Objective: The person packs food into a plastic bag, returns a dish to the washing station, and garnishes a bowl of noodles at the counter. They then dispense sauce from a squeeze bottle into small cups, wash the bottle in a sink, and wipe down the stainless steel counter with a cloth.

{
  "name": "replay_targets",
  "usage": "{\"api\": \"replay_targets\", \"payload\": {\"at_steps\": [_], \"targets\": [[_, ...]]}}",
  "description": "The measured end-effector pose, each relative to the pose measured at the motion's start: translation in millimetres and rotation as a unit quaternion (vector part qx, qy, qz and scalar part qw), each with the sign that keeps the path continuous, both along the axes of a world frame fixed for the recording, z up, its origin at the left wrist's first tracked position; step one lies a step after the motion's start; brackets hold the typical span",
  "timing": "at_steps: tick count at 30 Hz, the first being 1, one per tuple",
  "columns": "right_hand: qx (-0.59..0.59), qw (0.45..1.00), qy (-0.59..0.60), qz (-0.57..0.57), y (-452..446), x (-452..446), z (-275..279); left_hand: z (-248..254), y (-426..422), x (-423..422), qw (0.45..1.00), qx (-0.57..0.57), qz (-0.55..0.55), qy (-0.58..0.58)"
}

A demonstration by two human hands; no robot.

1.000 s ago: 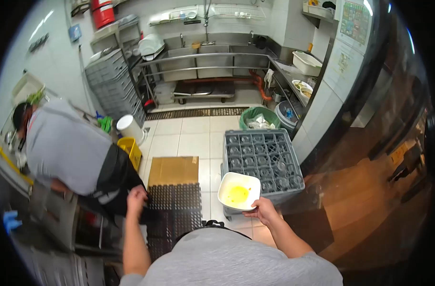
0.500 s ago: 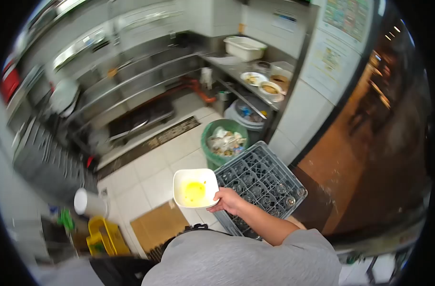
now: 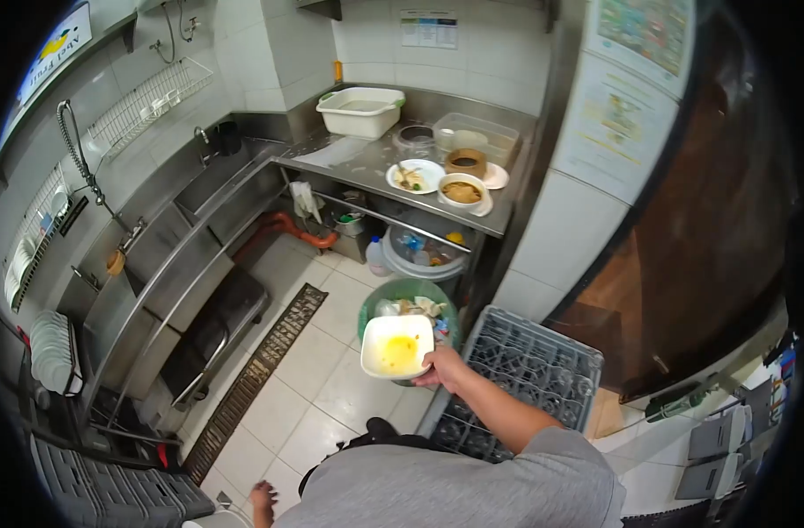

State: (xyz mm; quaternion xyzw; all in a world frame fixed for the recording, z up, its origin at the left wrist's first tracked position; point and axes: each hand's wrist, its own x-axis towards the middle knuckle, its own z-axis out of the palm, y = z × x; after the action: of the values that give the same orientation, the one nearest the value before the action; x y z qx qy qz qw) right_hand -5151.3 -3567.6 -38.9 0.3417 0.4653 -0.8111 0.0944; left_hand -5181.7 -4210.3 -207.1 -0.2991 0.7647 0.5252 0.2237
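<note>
My right hand (image 3: 441, 366) is closed on the right edge of a white square bowl (image 3: 375, 355) with yellow liquid and small bits in it. The bowl is level, above a green-lined bin (image 3: 367, 308) of waste, and covers part of it. At the bottom left, low beside my body, my left hand (image 3: 263, 497) has its fingers apart and holds nothing. A grey rack of glasses (image 3: 543, 352) stands right of the bin, partly behind my right forearm.
A steel counter (image 3: 318, 157) bears a white tub (image 3: 359, 114), a plate of leftovers (image 3: 402, 179), a bowl of food (image 3: 462, 194) and a clear container. Sinks and rails line the left. A floor drain (image 3: 252, 378) crosses the tiles. Grey crates (image 3: 111, 484) stand bottom left.
The view has turned right toward the counter. The bowl, still in my right hand, is now over the bin. The co-worker is out of view, and my left hand shows at the bottom.
</note>
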Motion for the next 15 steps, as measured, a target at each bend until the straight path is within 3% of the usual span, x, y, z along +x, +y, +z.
{"api": "replay_targets", "payload": {"at_steps": [4,11,15], "targets": [[-0.005,0.999,0.002,-0.039,2.7,-138.5,3.6,-11.2,11.1,-18.3,0.972,-0.055,-0.198,-0.110],[-0.045,0.990,0.107,-0.086,44.8,-394.6,7.3,18.6,-87.9,-104.8,0.975,-0.102,0.003,-0.198],[-0.057,0.974,0.134,-0.171,76.8,-499.2,5.0,14.4,-133.2,-224.3,0.973,-0.110,0.065,-0.191]]}}
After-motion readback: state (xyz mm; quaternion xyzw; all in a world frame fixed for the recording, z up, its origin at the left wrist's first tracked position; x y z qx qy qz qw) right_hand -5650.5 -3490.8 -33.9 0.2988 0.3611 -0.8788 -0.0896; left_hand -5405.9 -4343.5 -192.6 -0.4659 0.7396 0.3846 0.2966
